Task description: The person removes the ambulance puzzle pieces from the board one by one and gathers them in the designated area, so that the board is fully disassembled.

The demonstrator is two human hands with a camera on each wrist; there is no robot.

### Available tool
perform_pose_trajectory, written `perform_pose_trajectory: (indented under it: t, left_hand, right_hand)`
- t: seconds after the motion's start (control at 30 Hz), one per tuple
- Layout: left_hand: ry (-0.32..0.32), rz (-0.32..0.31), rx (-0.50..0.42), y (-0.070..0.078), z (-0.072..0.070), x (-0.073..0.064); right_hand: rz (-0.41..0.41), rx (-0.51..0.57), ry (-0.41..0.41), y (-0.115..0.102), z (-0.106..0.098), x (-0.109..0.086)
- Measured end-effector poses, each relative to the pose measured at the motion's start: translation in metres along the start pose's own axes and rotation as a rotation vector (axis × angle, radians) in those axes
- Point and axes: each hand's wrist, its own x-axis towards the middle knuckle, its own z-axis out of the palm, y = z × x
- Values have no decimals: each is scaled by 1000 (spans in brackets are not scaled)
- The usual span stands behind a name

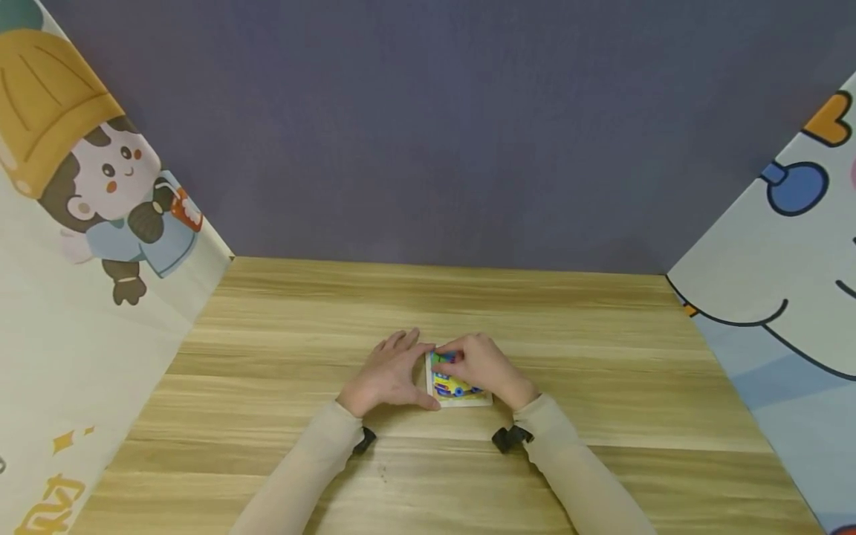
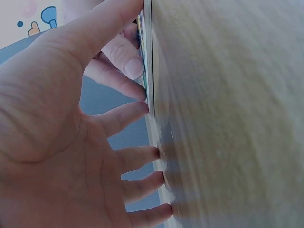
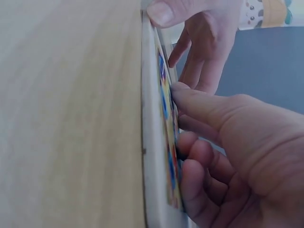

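A small flat picture puzzle (image 1: 461, 402) with a white rim lies on the wooden table, showing a bright yellow vehicle with blue wheels. My left hand (image 1: 391, 375) is spread along its left side. The thumb touches the near left corner and the index fingertip reaches the far left corner; the other fingertips rest on the table. Over the upper part of the picture, my right hand (image 1: 484, 368) has its fingers curled, with thumb and index finger pinching at the surface. In the right wrist view, the picture puzzle (image 3: 151, 142) is edge-on, and whatever lies between those fingertips is hidden.
The wooden table (image 1: 301, 305) stretches around both hands. A dark grey panel (image 1: 428, 134) stands behind it, with white cartoon-printed panels at the left (image 1: 154, 319) and right (image 1: 729, 297). Black camera straps sit on both wrists.
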Motion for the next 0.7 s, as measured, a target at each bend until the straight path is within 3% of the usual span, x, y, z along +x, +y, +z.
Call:
perform_pose_trajectory:
  t: [0.2, 0.4, 0.7]
  left_hand:
    - [0, 0, -8, 0, 0, 1]
    - [6, -2, -13, -1, -1, 0]
    - [6, 8, -1, -1, -1, 0]
  right_hand:
    - [50, 88, -17, 5, -1, 1]
    - [59, 93, -9, 3, 0, 2]
    - [75, -15, 25, -9, 3, 0]
